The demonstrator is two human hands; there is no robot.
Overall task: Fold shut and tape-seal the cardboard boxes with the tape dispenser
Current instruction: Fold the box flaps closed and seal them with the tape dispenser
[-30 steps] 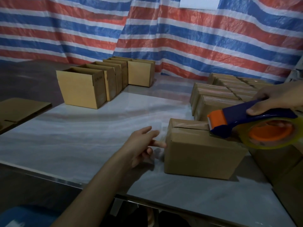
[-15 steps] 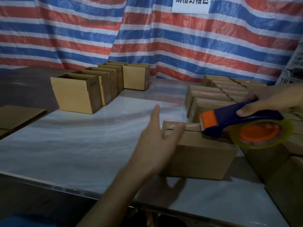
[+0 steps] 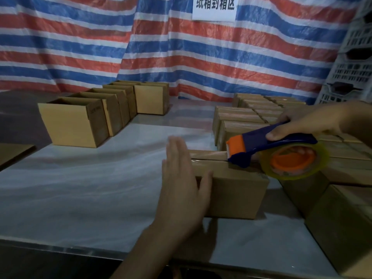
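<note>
A closed cardboard box (image 3: 237, 190) lies on the pale table (image 3: 90, 188) in front of me. My left hand (image 3: 181, 178) has straight fingers laid flat against the box's left end, thumb on its front face. My right hand (image 3: 306, 121) grips the blue handle of the tape dispenser (image 3: 281, 154), whose orange head rests on the seam on top of the box. The yellowish tape roll with its orange hub hangs over the box's right end.
A row of open-topped boxes (image 3: 76, 121) stands at the back left. Several closed boxes (image 3: 251, 115) are packed together at the back right and more boxes (image 3: 342, 218) along the right edge. A flat cardboard sheet (image 3: 14, 154) lies at the far left. A striped tarp (image 3: 181, 57) hangs behind.
My left hand rose from beside the box's lower left end and now lies flat against that end. The dispenser has stayed on the box top.
</note>
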